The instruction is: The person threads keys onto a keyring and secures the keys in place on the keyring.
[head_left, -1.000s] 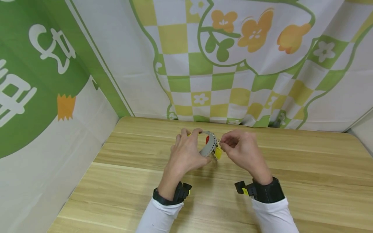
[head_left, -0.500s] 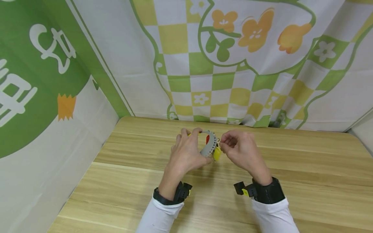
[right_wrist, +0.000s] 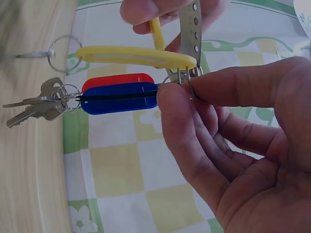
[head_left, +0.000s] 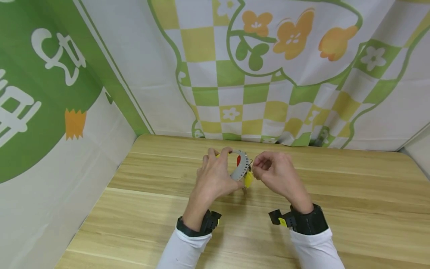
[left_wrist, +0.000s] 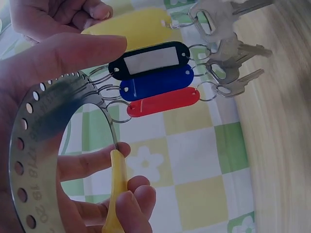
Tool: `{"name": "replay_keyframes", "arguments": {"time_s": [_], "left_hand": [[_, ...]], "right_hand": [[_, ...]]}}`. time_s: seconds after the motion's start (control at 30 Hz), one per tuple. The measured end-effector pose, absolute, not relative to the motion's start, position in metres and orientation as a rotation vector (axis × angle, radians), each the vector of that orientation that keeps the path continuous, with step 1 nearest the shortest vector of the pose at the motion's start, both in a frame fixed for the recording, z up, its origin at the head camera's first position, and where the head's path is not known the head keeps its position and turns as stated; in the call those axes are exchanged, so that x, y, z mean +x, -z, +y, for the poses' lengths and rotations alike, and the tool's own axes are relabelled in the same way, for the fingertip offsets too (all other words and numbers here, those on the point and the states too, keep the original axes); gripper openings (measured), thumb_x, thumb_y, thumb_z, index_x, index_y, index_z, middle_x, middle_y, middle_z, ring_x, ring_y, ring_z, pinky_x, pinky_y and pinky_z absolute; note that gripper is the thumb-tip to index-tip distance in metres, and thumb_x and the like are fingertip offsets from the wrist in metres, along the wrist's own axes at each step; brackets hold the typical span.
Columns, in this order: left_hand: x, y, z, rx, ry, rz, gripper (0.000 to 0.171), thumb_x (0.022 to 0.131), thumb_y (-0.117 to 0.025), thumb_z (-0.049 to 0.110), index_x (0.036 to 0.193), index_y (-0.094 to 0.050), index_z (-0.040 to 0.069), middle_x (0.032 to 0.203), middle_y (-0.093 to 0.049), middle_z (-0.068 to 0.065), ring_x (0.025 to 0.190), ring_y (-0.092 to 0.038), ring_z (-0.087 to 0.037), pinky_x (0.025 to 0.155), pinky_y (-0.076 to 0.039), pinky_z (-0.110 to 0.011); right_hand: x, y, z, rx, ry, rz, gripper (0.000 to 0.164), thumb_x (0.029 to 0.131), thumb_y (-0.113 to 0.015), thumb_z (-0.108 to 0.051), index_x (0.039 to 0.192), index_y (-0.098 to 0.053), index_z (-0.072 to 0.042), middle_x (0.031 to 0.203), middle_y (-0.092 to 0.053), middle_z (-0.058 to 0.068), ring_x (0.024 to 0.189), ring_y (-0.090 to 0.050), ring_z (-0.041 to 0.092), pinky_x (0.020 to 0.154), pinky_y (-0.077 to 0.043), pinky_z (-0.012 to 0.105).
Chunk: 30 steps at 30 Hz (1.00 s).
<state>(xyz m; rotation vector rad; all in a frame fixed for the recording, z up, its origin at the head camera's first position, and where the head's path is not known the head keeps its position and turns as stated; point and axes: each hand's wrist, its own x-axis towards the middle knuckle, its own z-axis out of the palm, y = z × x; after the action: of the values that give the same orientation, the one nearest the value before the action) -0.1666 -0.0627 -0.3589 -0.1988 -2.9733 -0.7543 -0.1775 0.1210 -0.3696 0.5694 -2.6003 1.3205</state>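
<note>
My left hand [head_left: 215,173] grips a large grey metal key ring [left_wrist: 34,141], flat, with numbered holes along its rim and a yellow handle [left_wrist: 116,194]. Black [left_wrist: 150,60], blue [left_wrist: 158,82] and red [left_wrist: 165,102] key tags hang from it by small wire rings, with keys [left_wrist: 238,87] at their far ends. Beside them is a yellow key tag [right_wrist: 136,57]. Its small split ring [right_wrist: 190,85] is pinched between thumb and forefinger of my right hand [head_left: 280,173], right at the big ring's rim. Whether that split ring passes through a hole is hidden by my fingertips.
Both hands are above a wood-grain table [head_left: 151,209]. A curtain with checks and flowers [head_left: 231,97] hangs behind its far edge, and a green and white cloth [head_left: 67,93] stands along the left side. Each wrist wears a black strap with a small camera [head_left: 209,220].
The yellow key tag has swung a little left and downward, towards the big ring. Both hands keep almost the same place, the right one shifting only slightly.
</note>
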Motion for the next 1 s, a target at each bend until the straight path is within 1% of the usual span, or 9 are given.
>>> {"name": "replay_keyframes", "arguments": {"time_s": [0.17, 0.27, 0.33, 0.47, 0.63, 0.87, 1.0], "left_hand": [[-0.1666, 0.3594, -0.063, -0.213, 0.738, -2.972, 0.096, 0.051, -0.081, 0.046, 0.136, -0.041, 0.022, 0.119, -0.039, -0.013, 0.099, -0.044, -0.029, 0.063, -0.04, -0.041], [-0.1664, 0.3589, -0.0633, -0.216, 0.734, -2.971, 0.096, 0.052, -0.081, 0.045, 0.136, -0.041, 0.023, 0.12, -0.039, -0.013, 0.098, -0.044, -0.029, 0.063, -0.04, -0.041], [-0.1662, 0.3586, -0.0637, -0.207, 0.733, -2.968, 0.095, 0.052, -0.081, 0.043, 0.136, -0.041, 0.022, 0.12, -0.039, -0.013, 0.098, -0.044, -0.029, 0.063, -0.04, -0.041], [-0.1659, 0.3578, -0.0648, -0.193, 0.737, -2.968, 0.094, 0.053, -0.08, 0.044, 0.135, -0.041, 0.023, 0.121, -0.039, -0.013, 0.099, -0.044, -0.029, 0.064, -0.04, -0.042], [-0.1662, 0.3577, -0.0661, -0.2, 0.746, -2.968, 0.093, 0.054, -0.079, 0.044, 0.136, -0.041, 0.023, 0.121, -0.039, -0.013, 0.098, -0.044, -0.029, 0.064, -0.039, -0.042], [-0.1667, 0.3575, -0.0668, -0.203, 0.747, -2.973, 0.093, 0.054, -0.079, 0.046, 0.135, -0.041, 0.023, 0.12, -0.04, -0.013, 0.096, -0.044, -0.028, 0.063, -0.039, -0.041], [-0.167, 0.3575, -0.0668, -0.212, 0.755, -2.97, 0.093, 0.053, -0.08, 0.044, 0.135, -0.042, 0.022, 0.119, -0.04, -0.013, 0.095, -0.044, -0.028, 0.062, -0.039, -0.04]], "right_hand": [[-0.1763, 0.3699, 0.1191, 0.53, -1.417, -2.599, 0.008, 0.082, -0.056, -0.01, 0.083, -0.063, -0.009, 0.066, -0.06, -0.002, 0.055, -0.059, 0.014, 0.049, -0.045, 0.029], [-0.1761, 0.3695, 0.1207, 0.516, -1.451, -2.58, 0.01, 0.082, -0.054, -0.007, 0.085, -0.063, -0.007, 0.066, -0.06, 0.0, 0.055, -0.06, 0.017, 0.049, -0.045, 0.03], [-0.1762, 0.3692, 0.1227, 0.521, -1.464, -2.574, 0.009, 0.082, -0.054, -0.006, 0.084, -0.063, -0.007, 0.065, -0.06, 0.002, 0.054, -0.059, 0.018, 0.05, -0.046, 0.03], [-0.1767, 0.369, 0.1258, 0.548, -1.476, -2.592, 0.006, 0.082, -0.056, -0.005, 0.084, -0.061, -0.006, 0.065, -0.06, 0.003, 0.053, -0.059, 0.015, 0.051, -0.046, 0.03], [-0.1772, 0.3697, 0.1247, 0.624, -1.45, -2.642, 0.006, 0.085, -0.056, -0.007, 0.089, -0.059, -0.005, 0.069, -0.059, 0.003, 0.058, -0.059, 0.016, 0.051, -0.046, 0.03], [-0.1774, 0.3709, 0.1219, 0.705, -1.404, -2.654, 0.006, 0.092, -0.05, -0.01, 0.092, -0.054, -0.007, 0.072, -0.056, 0.005, 0.061, -0.055, 0.016, 0.05, -0.043, 0.03], [-0.1775, 0.3716, 0.121, 0.732, -1.401, -2.661, 0.007, 0.093, -0.047, -0.011, 0.094, -0.052, -0.007, 0.073, -0.054, 0.006, 0.062, -0.053, 0.016, 0.051, -0.042, 0.03]]}}
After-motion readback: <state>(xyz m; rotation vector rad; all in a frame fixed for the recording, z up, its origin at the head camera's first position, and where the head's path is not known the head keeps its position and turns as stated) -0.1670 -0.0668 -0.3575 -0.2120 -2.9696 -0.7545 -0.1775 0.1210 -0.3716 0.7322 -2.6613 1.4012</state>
